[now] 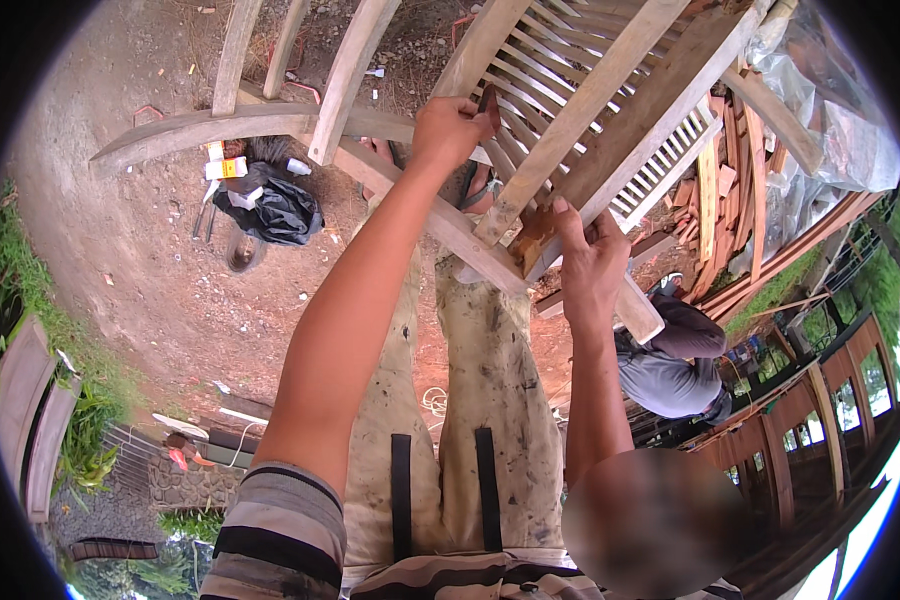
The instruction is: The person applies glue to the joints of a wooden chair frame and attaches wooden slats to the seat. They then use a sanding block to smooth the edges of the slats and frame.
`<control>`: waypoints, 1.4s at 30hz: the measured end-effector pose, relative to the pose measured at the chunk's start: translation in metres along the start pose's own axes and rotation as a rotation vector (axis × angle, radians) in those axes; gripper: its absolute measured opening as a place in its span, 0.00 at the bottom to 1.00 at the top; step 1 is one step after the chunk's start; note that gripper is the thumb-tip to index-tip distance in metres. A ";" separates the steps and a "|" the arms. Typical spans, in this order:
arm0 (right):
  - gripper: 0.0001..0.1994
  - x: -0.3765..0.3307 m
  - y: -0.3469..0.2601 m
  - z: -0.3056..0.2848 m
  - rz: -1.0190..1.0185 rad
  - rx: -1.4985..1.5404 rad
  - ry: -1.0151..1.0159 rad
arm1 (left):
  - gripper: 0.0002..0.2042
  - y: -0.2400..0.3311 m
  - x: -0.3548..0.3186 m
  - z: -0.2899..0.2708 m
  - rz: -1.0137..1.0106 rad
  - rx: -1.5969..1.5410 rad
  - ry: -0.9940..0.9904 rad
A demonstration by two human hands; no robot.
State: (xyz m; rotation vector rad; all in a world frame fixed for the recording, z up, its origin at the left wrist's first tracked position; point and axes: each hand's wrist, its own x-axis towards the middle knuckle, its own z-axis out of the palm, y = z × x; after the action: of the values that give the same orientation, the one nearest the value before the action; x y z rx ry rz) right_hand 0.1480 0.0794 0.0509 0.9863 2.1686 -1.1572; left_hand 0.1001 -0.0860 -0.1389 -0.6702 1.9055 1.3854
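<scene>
A weathered wooden slatted chair (615,95) lies tipped in front of me, its curved legs and rails reaching to the left. My left hand (450,130) is closed, pinching a small flat dark brown piece (489,107) against the chair's slats; its exact kind I cannot make out. Lower and to the right, my right hand (590,250) grips the chair's edge rail (630,170), the thumb on top and the fingers curled round the side. Beside that thumb, the corner wood shows a wet-looking orange-brown patch (536,232).
On the dirt ground at left lie a black plastic bag (288,212) and a yellow-and-white box (227,168). Reddish wood pieces (735,190) and clear plastic sheeting (840,140) are piled at right. A person in grey (670,375) crouches close by on the right.
</scene>
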 end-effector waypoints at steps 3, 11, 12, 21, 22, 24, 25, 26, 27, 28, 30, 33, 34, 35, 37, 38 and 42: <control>0.18 0.000 -0.003 0.002 0.001 -0.049 0.007 | 0.11 0.005 -0.028 -0.011 0.066 -0.135 0.065; 0.18 -0.005 -0.001 0.008 -0.027 0.117 0.002 | 0.09 0.024 -0.058 -0.010 0.163 -0.139 0.239; 0.18 -0.006 -0.002 0.008 -0.003 0.082 -0.011 | 0.09 0.018 -0.056 -0.009 0.168 -0.178 0.254; 0.25 0.001 0.006 0.003 0.000 0.159 -0.145 | 0.10 0.028 -0.076 -0.013 0.113 -0.323 0.275; 0.25 0.000 0.010 0.001 0.020 0.137 -0.168 | 0.09 0.028 -0.091 -0.013 0.115 -0.321 0.294; 0.25 -0.001 0.009 0.005 0.018 0.192 -0.135 | 0.08 0.030 -0.113 -0.018 0.136 -0.316 0.349; 0.25 -0.003 0.010 0.008 0.023 0.218 -0.120 | 0.08 0.027 -0.123 -0.019 0.137 -0.322 0.361; 0.26 -0.005 0.011 0.012 0.007 0.257 -0.101 | 0.07 0.024 -0.133 -0.019 0.138 -0.332 0.372; 0.26 -0.007 0.013 0.017 -0.010 0.294 -0.082 | 0.07 0.019 -0.138 -0.018 0.138 -0.342 0.382; 0.27 -0.008 0.015 0.021 -0.026 0.330 -0.062 | 0.07 0.013 -0.139 -0.016 0.149 -0.347 0.414; 0.30 -0.004 0.022 0.026 0.014 0.423 -0.074 | 0.07 0.004 -0.139 -0.009 0.166 -0.368 0.483; 0.34 0.003 0.031 0.035 0.091 0.691 -0.095 | 0.08 -0.001 -0.135 -0.007 0.172 -0.324 0.549; 0.35 0.003 0.033 0.037 0.083 0.711 -0.088 | 0.09 -0.001 -0.131 -0.006 0.217 -0.304 0.578; 0.35 0.001 0.029 0.039 0.080 0.728 -0.087 | 0.09 -0.001 -0.128 -0.006 0.255 -0.281 0.611; 0.38 -0.004 0.025 0.042 0.093 0.650 -0.046 | 0.09 -0.009 -0.120 0.000 0.326 -0.228 0.690; 0.39 -0.005 0.029 0.042 0.105 0.612 0.017 | 0.09 -0.011 -0.119 0.003 0.347 -0.201 0.705; 0.47 0.005 0.053 0.011 -0.077 0.369 0.027 | 0.09 -0.015 -0.118 0.005 0.365 -0.145 0.736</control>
State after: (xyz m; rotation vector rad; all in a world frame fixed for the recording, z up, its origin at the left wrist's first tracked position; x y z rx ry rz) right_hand 0.1871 0.0915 0.0157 1.0790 2.0701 -1.6296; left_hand 0.1870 -0.0839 -0.0583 -1.0471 2.6162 1.6577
